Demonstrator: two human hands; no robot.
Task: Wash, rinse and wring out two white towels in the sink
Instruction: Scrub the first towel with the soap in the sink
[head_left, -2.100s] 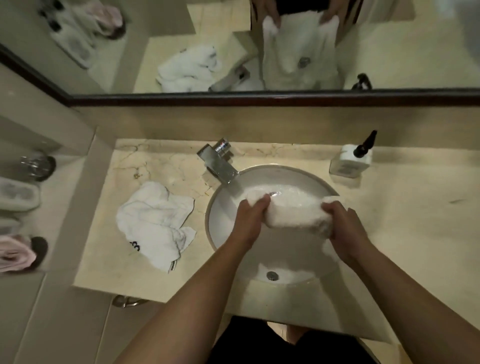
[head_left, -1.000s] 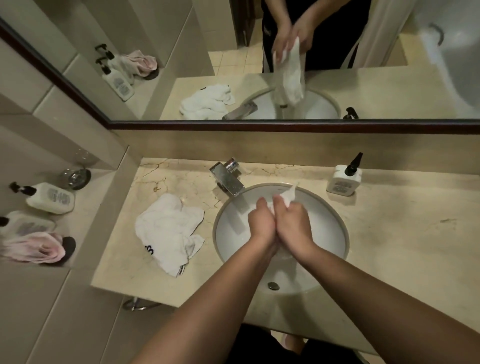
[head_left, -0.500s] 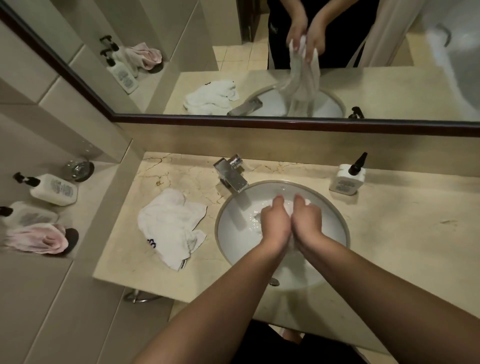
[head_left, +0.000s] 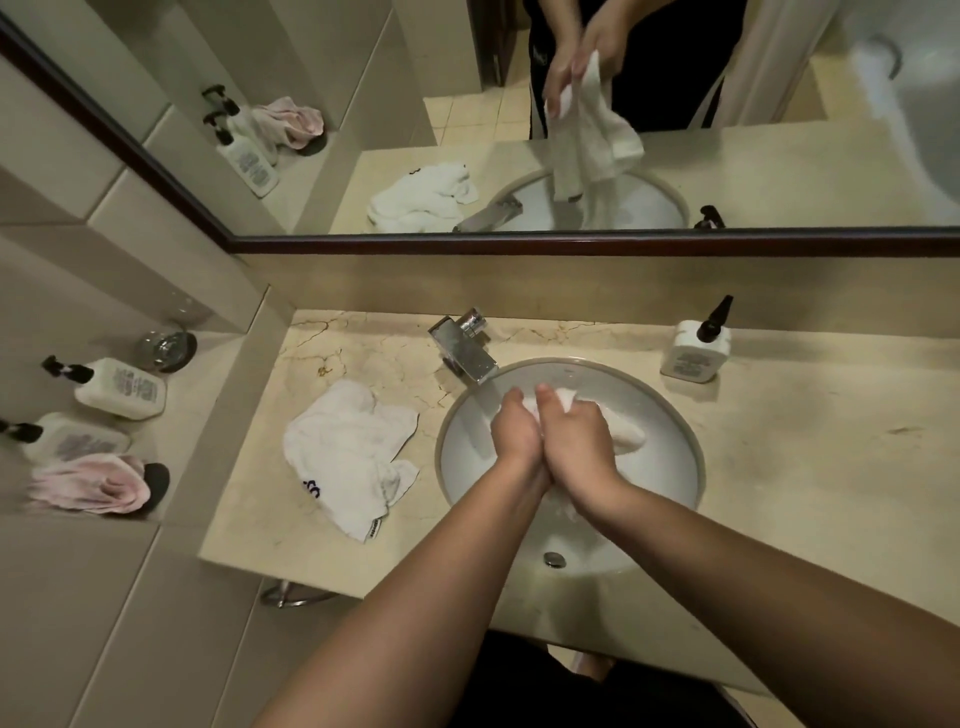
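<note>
Over the round white sink (head_left: 670, 493), my left hand (head_left: 517, 434) and my right hand (head_left: 574, 434) are pressed together, both gripping a wet white towel (head_left: 628, 434) bunched between them. A tuft of it shows above my right fingers and a fold hangs to the right into the basin. The mirror shows the towel hanging down from both hands. A second white towel (head_left: 348, 452) with a dark logo lies crumpled on the marble counter (head_left: 810, 467), left of the sink. The chrome faucet (head_left: 465, 351) stands at the sink's back left.
A white pump bottle (head_left: 696, 348) stands on the counter behind the sink at right. On a lower ledge at left are two pump bottles (head_left: 117, 387), a pink cloth (head_left: 96, 488) and a small metal dish (head_left: 166, 348). The drain (head_left: 554, 559) sits near the basin's front.
My hands, spread along a rolled towel two seconds ago, have come together and now squeeze it bunched upright. The view has tilted up a little. The counter towel has not moved.
</note>
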